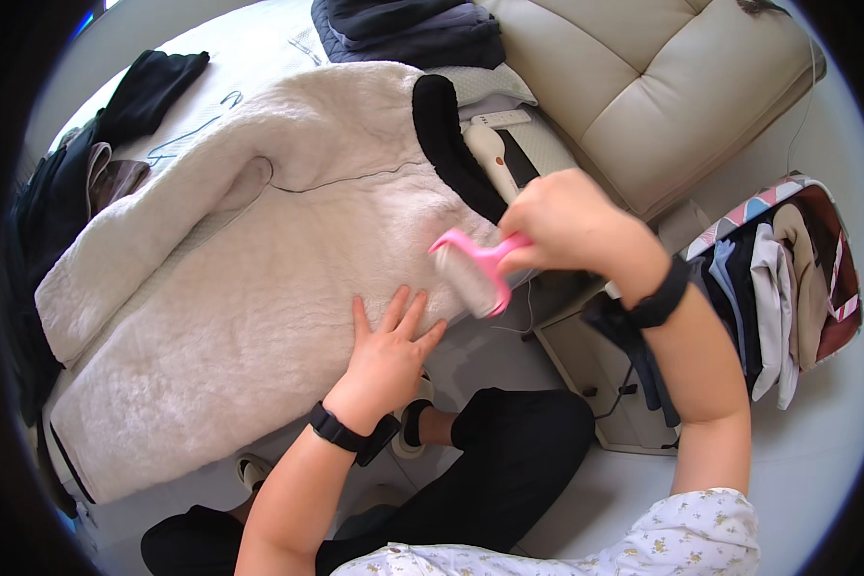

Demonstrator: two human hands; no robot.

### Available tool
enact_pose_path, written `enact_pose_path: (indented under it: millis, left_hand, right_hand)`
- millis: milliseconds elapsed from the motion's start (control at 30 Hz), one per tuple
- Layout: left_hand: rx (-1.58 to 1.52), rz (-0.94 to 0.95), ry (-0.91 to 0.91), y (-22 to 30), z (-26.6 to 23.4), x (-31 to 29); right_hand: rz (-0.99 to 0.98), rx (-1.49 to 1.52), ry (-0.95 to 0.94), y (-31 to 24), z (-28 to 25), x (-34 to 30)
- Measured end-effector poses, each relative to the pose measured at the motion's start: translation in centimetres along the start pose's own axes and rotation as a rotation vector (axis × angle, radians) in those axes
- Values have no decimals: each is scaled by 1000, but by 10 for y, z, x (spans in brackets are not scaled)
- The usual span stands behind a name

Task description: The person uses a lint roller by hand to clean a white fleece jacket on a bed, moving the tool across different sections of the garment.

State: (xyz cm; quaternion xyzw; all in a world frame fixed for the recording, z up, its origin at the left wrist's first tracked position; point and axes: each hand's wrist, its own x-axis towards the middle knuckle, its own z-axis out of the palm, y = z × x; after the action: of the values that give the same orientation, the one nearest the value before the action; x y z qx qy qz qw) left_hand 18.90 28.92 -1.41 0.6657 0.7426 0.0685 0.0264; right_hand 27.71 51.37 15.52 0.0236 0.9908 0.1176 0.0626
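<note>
A cream fleece garment (230,326) with a black collar (442,134) lies spread over the bed, one long sleeve reaching to the left. My right hand (566,223) is closed round the handle of a pink lint roller (470,276). The roller's pale cylinder is tilted over the garment near the collar end; I cannot tell whether it touches the fleece. Flat on the garment's near edge, just left of the roller, rests my left hand (389,355) with its fingers spread.
Dark clothes (58,211) and a blue hanger (197,130) lie at the left. Folded dark garments (403,34) sit at the back. A white handheld device (490,154) rests beyond the collar, near a beige padded headboard (634,77). At right stands a clothes-filled fabric box (821,197) near a cabinet (586,384).
</note>
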Motion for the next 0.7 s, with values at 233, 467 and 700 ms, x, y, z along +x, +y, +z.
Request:
enact_pose_path:
  millis: [233, 467, 700]
  left_hand:
    - [15, 9, 18, 4, -2, 3]
    - [-9, -6, -5, 2, -1, 1]
    - [-19, 3, -5, 0, 3, -1]
  right_hand:
    - [132, -126, -176, 20, 15, 12]
    - [-19, -5, -78, -5, 22, 14]
    - [49, -95, -137, -12, 22, 15]
